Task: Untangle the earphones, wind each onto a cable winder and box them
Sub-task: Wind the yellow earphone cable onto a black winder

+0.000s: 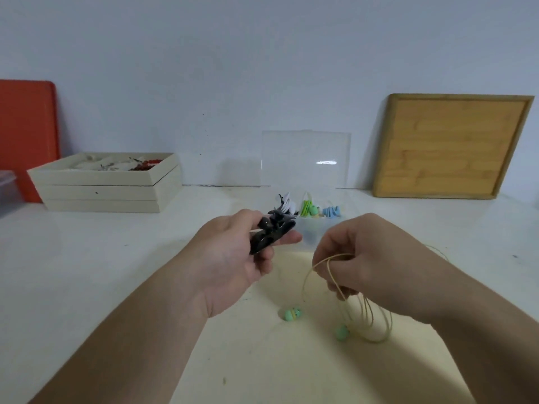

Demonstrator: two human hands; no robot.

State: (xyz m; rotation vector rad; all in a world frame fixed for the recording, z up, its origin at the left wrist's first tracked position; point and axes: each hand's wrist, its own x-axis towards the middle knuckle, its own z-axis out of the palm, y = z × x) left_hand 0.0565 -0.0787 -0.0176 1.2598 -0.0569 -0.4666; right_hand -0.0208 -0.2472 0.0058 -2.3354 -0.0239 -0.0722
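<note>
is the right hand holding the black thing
No, the left hand grips the black bundle, while the right hand holds loops of the yellow cable.

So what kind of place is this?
Likely a plain workbench for sorting small items: a white table against a bare wall, stacked beige trays of small parts, and a clear lidded box holding wound earphones.

Black winder (271, 233), gripped by the left hand (233, 258). Pale yellow cable (368, 312), gripped by the right hand (370, 255); below that grip, mint-green earbuds (291, 314), one yellow-striped.
</note>
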